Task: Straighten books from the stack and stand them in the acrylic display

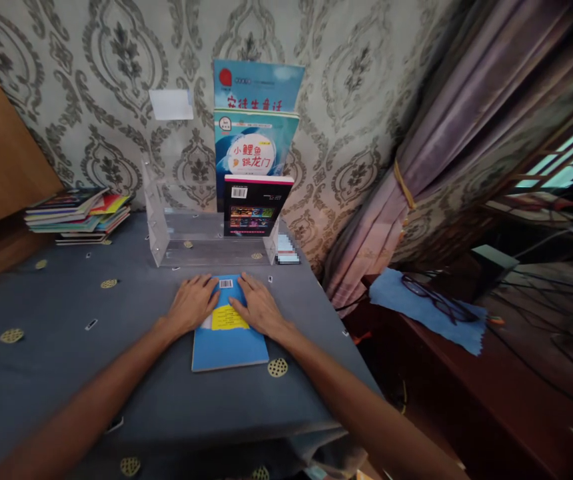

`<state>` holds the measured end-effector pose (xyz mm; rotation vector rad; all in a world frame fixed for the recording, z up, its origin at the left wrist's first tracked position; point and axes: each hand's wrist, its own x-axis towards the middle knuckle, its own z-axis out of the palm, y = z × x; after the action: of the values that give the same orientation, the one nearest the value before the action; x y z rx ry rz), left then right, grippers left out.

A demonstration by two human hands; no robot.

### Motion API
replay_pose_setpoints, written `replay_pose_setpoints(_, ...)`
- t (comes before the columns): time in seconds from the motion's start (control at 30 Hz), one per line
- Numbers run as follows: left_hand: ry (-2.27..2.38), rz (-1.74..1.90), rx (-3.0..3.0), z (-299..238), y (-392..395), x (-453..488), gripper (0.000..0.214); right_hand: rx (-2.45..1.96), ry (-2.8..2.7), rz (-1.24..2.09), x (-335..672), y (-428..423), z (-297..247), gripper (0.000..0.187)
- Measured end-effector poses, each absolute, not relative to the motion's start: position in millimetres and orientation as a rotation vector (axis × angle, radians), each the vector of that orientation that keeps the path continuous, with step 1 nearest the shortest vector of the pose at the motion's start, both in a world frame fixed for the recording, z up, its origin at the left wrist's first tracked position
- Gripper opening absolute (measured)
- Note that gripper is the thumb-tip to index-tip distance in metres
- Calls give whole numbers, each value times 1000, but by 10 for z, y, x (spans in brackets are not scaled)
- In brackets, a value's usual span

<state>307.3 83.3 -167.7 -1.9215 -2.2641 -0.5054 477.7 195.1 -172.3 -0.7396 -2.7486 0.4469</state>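
Note:
A blue book [231, 350] with a yellow text block and a barcode lies flat on the cloth-covered table. My left hand [194, 303] rests over its left edge, fingers stretched toward the far end. On the opposite edge lies my right hand [259, 307], fingers extended and thumb pointing inward across the cover. Just beyond the book stands a clear tiered rack [191, 253]. Its right side holds a black book [256, 200] with a barcode in front, a blue-green book [254, 143] behind that, and a taller blue book [261, 83] at the back.
A pile of books [81, 213] sits at the far left beside a wooden panel [6, 147]. Right of the rack lies a partly blurred flat object [286, 250]. Glasses [436, 300] rest on a blue cloth [391, 293] on a dark red surface, near cables and a tied curtain [406, 153].

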Motion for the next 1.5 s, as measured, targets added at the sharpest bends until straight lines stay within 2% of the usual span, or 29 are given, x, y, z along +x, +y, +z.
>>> replay_pose_setpoints(0.1,-2310,-656,-1919,-1689,812,2932,38,-729,-2775,446,4792,1965,-1678,60)
replay_pose_setpoints(0.2,-2359,-982,-1906,-1729,784,2764,43,-751,-2798,343,4779,1908,-1588,54)
replay_pose_setpoints(0.37,-2342,-1391,-1854,-1850,800,2639,48,-448,-2911,306,4561,1713,-1471,43)
replay_pose_setpoints(0.5,-2338,-1537,-1804,-1905,834,2636,54,-348,-2923,375,4330,1597,-1482,45)
replay_pose_setpoints(0.7,-2333,-1386,-1847,-1858,811,2658,52,-432,-2869,424,4355,1670,-1558,52)
replay_pose_setpoints(1.0,-2311,-1141,-1893,-1802,773,2695,44,-688,-2736,407,4760,2019,-1655,45)
replay_pose_setpoints(1.2,-2252,-760,-1911,-1747,739,2791,40,-620,-2619,535,4828,2110,-1745,43)
replay_pose_setpoints(1.5,-2176,-472,-2061,-1663,780,2876,43,-549,-2587,692,4818,2318,-1805,42)
